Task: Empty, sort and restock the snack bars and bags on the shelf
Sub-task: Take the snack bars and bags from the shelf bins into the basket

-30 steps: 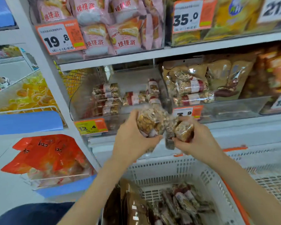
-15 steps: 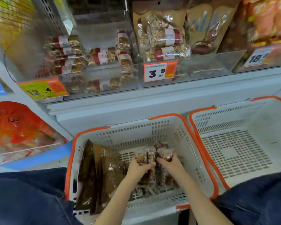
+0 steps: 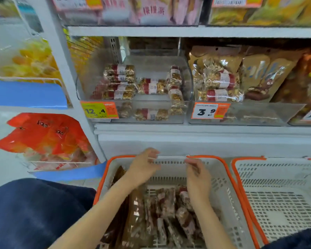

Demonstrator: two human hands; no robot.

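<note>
Emptying shelf: my left hand (image 3: 144, 166) and right hand (image 3: 197, 174) loosely curled, holding nothing, above basket (image 3: 228, 178); I'd grab nut bars (image 3: 152, 86) next, several per reach.

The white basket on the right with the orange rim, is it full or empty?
Empty, as far as it shows: the right basket has only its bare slotted floor and walls in view. Its near corner is hidden by dark clothing.

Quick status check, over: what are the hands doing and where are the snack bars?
Left hand and right hand empty, over left basket. Snack bars dropped inside. More bars on shelf. Nothing blocking.
</note>
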